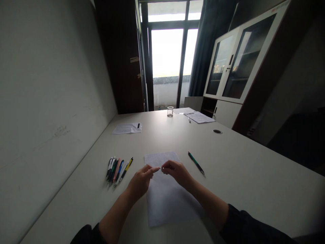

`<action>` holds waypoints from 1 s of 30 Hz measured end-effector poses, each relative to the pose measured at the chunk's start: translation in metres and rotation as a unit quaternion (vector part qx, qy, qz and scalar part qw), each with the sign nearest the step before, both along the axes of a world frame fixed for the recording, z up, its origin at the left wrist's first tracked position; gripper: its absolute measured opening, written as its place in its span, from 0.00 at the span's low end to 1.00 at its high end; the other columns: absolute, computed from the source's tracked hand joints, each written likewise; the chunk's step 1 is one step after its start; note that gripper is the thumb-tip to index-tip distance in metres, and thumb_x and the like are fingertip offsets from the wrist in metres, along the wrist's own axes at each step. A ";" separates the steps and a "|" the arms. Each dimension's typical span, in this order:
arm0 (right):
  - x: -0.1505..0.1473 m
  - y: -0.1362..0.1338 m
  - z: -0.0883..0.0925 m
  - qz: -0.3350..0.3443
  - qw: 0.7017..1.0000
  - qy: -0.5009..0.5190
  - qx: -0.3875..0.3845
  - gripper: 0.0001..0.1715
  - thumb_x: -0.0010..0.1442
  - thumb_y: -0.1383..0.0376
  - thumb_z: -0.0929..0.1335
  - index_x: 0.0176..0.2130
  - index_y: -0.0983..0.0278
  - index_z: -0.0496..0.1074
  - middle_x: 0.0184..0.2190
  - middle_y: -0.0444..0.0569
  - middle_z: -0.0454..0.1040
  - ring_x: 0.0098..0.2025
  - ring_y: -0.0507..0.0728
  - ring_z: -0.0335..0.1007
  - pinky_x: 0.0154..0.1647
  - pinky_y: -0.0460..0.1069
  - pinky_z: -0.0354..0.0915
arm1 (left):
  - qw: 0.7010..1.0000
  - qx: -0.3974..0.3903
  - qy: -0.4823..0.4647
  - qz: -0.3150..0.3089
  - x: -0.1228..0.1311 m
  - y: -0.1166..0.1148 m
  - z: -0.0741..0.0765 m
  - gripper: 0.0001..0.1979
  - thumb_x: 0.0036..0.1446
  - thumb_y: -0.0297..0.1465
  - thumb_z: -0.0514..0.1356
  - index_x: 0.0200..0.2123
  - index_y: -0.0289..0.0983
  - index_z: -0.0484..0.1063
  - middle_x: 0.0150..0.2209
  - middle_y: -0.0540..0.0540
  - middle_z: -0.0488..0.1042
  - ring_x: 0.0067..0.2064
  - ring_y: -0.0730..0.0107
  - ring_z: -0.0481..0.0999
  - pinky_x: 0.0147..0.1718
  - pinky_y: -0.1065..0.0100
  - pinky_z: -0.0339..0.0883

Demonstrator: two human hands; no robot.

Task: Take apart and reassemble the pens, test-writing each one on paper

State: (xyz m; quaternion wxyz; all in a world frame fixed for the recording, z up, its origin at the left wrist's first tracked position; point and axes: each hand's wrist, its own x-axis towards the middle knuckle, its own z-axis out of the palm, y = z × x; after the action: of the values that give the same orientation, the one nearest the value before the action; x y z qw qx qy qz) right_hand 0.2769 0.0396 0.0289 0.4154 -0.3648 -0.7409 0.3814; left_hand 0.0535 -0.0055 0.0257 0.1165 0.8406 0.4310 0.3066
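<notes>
A person's two bare hands meet over a sheet of paper on a white tabletop, seen from the wearer's head. The sheet lies lengthwise in front of the person, with rows of fine marks across its far part and a bare near part. The left hand hangs over the sheet's left edge, its index finger stretched toward the other hand; whether its fingers grip anything, I cannot tell. The right hand is over the sheet's right side, thumb and fingers pinched together on a small item, too tiny to identify, right by the left fingertip. Dark sleeves cover both forearms near the elbows.

Left of the sheet, beside the left hand, a cluster of pens lies side by side, with a yellow-and-black pen at its right. To the right of the right hand, a green pen lies slanted, alone. Farther back are a paper with a dark strip, a clear glass and stacked papers, before a bright window.
</notes>
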 end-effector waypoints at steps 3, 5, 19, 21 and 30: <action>0.001 0.000 0.003 -0.015 1.000 -0.009 0.022 0.02 0.59 0.67 0.70 0.36 0.63 0.75 0.26 0.43 0.75 0.28 0.51 0.71 0.31 0.45 0.66 | 1.000 0.001 -0.016 0.016 0.000 0.000 0.000 0.26 0.59 0.16 0.49 0.57 0.44 0.65 0.40 0.47 0.69 0.35 0.72 0.69 0.35 0.72 0.67; 0.001 0.000 0.003 -0.019 0.998 -0.025 0.050 0.03 0.60 0.68 0.69 0.37 0.63 0.74 0.29 0.44 0.75 0.29 0.51 0.71 0.32 0.45 0.66 | 0.999 0.005 -0.028 0.033 0.000 0.001 0.000 0.26 0.58 0.16 0.49 0.56 0.43 0.64 0.41 0.46 0.68 0.35 0.72 0.69 0.35 0.71 0.67; -0.011 -0.007 0.000 0.099 0.892 -0.328 0.293 0.14 0.64 0.77 0.63 0.41 0.63 0.73 0.38 0.50 0.72 0.40 0.56 0.66 0.40 0.49 0.66 | 0.987 0.025 -0.045 0.155 -0.006 0.005 -0.001 0.24 0.58 0.17 0.49 0.55 0.42 0.64 0.39 0.46 0.68 0.35 0.70 0.70 0.35 0.71 0.66; -0.014 -0.008 -0.001 0.109 0.881 -0.343 0.307 0.15 0.63 0.78 0.62 0.43 0.64 0.73 0.39 0.50 0.71 0.41 0.56 0.65 0.41 0.49 0.66 | 0.985 0.026 -0.041 0.166 -0.006 0.005 -0.001 0.24 0.58 0.17 0.49 0.54 0.42 0.65 0.39 0.46 0.68 0.35 0.70 0.70 0.36 0.71 0.66; -0.035 -0.018 0.009 0.132 0.847 -0.386 0.341 0.13 0.66 0.74 0.62 0.45 0.65 0.73 0.40 0.51 0.70 0.42 0.58 0.64 0.38 0.50 0.67 | 0.980 0.028 -0.035 0.194 -0.008 0.005 -0.001 0.23 0.59 0.18 0.49 0.54 0.42 0.66 0.39 0.46 0.68 0.35 0.69 0.69 0.36 0.71 0.66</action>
State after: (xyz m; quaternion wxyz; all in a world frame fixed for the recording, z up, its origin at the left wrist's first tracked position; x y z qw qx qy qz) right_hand 0.2422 0.0213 0.0378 0.1395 -0.2171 -0.9660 -0.0159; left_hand 0.0459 -0.0001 0.0242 0.0465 0.7328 0.5729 0.3641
